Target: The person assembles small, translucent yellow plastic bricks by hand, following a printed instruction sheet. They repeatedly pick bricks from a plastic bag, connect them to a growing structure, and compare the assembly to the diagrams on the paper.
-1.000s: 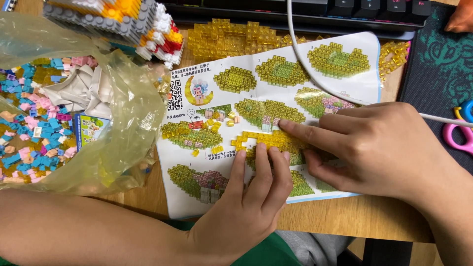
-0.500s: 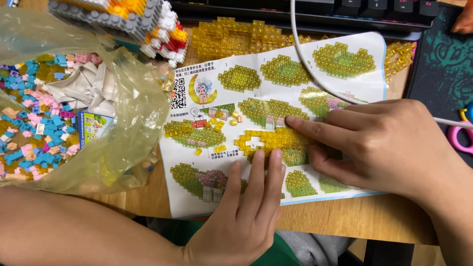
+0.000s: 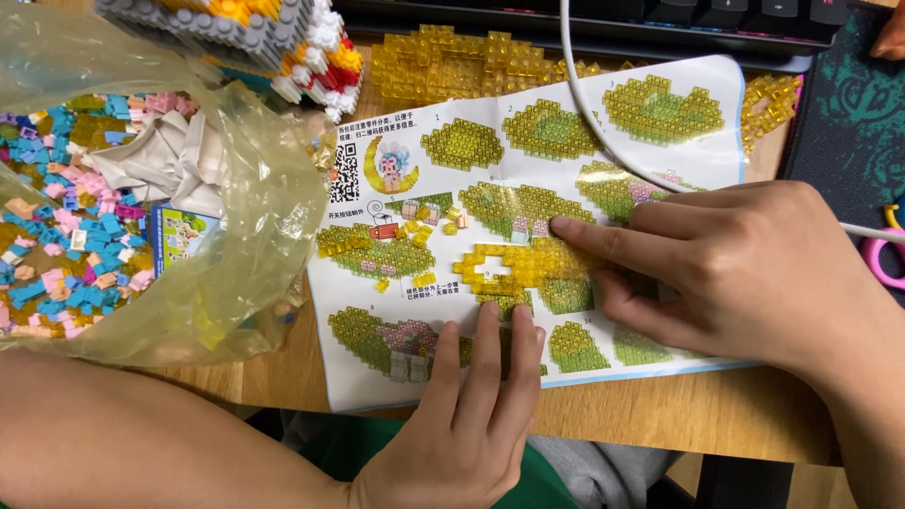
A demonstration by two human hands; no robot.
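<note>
A flat piece built of clear yellow micro-bricks (image 3: 514, 266) lies on a printed instruction sheet (image 3: 471, 123) on the wooden desk. My right hand (image 3: 745, 269) rests on the sheet with its index fingertip pressing the piece's upper right edge. My left hand (image 3: 471, 405) comes up from the desk's near edge, its fingertips on the sheet just below the piece. A few loose yellow and orange bricks (image 3: 424, 231) lie on the sheet left of the piece.
A clear plastic bag (image 3: 226, 245) full of small blue, pink and yellow bricks sits at the left. A grey, white and orange brick model (image 3: 236, 28) stands behind it. More yellow brick plates (image 3: 443, 61), a keyboard (image 3: 603, 19), a white cable (image 3: 584, 104) and pink scissors (image 3: 881, 254) lie around.
The view has shifted slightly. My left fingers have slid a little down and right on the sheet. My right index finger stays pressed on the yellow piece.
</note>
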